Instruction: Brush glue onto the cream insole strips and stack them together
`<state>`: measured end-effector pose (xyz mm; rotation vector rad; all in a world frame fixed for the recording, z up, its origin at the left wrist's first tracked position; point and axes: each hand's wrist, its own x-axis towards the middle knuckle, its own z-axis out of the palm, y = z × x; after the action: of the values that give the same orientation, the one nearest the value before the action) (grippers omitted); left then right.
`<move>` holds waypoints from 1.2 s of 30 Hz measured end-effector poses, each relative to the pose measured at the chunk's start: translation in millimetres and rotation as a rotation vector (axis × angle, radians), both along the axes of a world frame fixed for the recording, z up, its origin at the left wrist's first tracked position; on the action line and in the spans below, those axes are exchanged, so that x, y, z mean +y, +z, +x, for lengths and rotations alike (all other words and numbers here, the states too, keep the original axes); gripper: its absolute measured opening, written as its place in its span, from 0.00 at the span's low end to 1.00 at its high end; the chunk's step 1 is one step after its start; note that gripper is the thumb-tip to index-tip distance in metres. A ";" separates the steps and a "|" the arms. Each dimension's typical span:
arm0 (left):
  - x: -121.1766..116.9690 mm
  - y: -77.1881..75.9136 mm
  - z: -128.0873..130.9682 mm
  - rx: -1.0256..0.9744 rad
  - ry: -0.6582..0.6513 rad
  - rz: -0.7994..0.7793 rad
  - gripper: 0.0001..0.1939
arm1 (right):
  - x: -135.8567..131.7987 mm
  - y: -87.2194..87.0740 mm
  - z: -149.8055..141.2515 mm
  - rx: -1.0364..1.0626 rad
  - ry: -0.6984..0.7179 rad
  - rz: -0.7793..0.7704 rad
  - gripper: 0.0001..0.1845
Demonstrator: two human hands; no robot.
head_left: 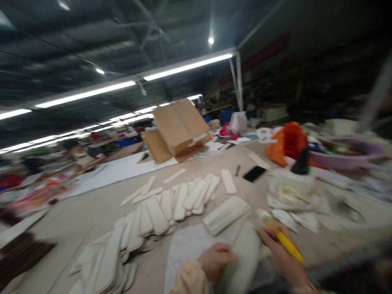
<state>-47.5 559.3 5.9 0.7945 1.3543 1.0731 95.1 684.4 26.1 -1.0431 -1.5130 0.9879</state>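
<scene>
Near the bottom edge, my left hand (pixel 216 259) is closed on the side of a long off-white panel with rounded ends (pixel 247 249). My right hand (pixel 283 251) grips a yellow-handled brush (pixel 288 245); its pale head is blurred, and the fingertips are close to the panel's right edge. Whether they touch it I cannot tell. Under the panel lies a white sheet (pixel 183 245). Just beyond my hands sits a stack of off-white strips (pixel 226 214). A long, overlapping row of similar rounded pieces (pixel 153 214) curves away to the left.
A white container with a black top (pixel 289 183) stands to the right, beside a black phone (pixel 255 174). Farther back are an orange bag (pixel 286 143), a lilac basin (pixel 343 157) and a cardboard box (pixel 180 126). Dark brown material (pixel 24 261) lies at left; another person (pixel 85 157) is beyond.
</scene>
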 end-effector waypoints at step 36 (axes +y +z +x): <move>-47.8 -25.6 16.6 -0.530 -0.163 -0.274 0.25 | 33.5 -30.1 30.1 0.229 0.130 -0.171 0.19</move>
<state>-31.0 511.5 -19.7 0.3713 0.9385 0.8651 125.1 717.9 -4.0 -0.9223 -1.3385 1.3011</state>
